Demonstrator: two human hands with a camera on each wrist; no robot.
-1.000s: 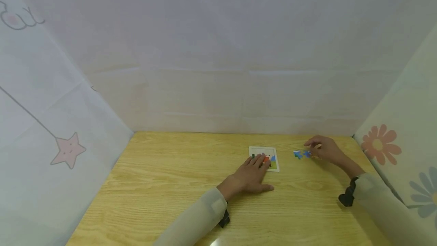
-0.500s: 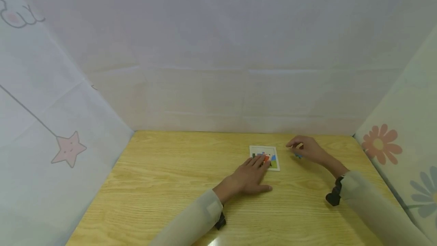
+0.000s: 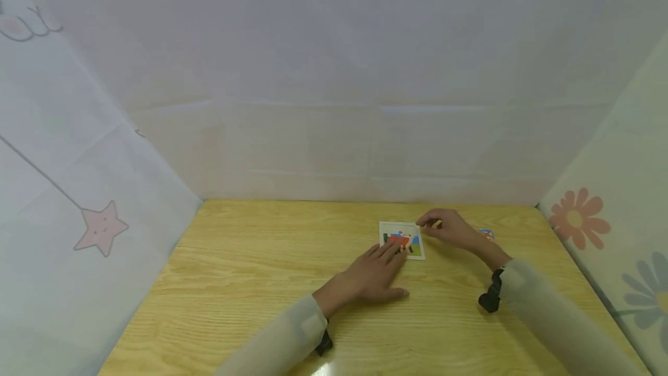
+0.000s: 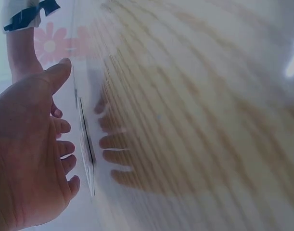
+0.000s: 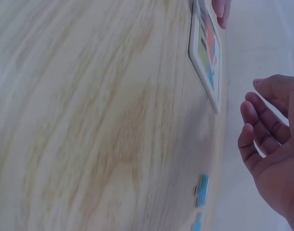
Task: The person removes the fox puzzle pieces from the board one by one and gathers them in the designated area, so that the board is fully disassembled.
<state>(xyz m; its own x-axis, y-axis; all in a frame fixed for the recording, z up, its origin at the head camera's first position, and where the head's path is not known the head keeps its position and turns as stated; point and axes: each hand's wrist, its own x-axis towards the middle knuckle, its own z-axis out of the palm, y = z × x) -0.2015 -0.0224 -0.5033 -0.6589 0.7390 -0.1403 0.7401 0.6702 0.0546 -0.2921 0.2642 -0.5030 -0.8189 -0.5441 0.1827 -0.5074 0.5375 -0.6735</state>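
A small white-framed jigsaw puzzle (image 3: pixel 417 248) with a red, blue and green picture lies flat on the wooden table. My left hand (image 3: pixel 377 276) is spread palm down, its fingertips over the puzzle's lower part; the left wrist view shows the puzzle edge-on (image 4: pixel 86 149) beside those fingers. At the puzzle's upper right corner hovers my right hand (image 3: pixel 451 230), thumb and fingers loosely bent. In the right wrist view nothing shows between the right hand's fingers (image 5: pixel 262 127). Blue jigsaw pieces (image 5: pixel 202 190) lie on the table beneath that hand, mostly hidden by it in the head view.
A blue and red jigsaw piece (image 3: pixel 486 234) shows just behind the right wrist. White cloth walls (image 3: pixel 313 132) with printed flowers and a star stand around the wooden table (image 3: pixel 250 283) at the back and both sides. Each wrist wears a black band (image 3: pixel 490 295).
My right hand has moved left from the loose pieces to the puzzle's corner, uncovering a piece on the right. The left hand has slid slightly toward me, showing more of the picture.
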